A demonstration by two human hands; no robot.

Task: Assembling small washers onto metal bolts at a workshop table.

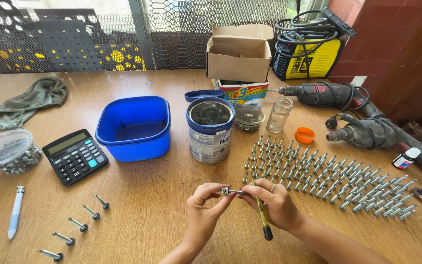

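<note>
Left hand (205, 205) pinches bolt (231, 191) head above desk (142, 215); right hand (273, 203) grips bolt shank plus pen (262, 212). Judgement: hold bolt level, fingertips firm, well clear of bolt rows (323, 183) just right

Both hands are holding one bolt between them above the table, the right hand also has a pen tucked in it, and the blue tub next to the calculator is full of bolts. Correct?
Not quite. In the head view the blue tub beside the calculator looks empty, with no bolts in it. The rest holds: the left hand and right hand hold one bolt between them, and a pen is tucked in the right hand.
</note>
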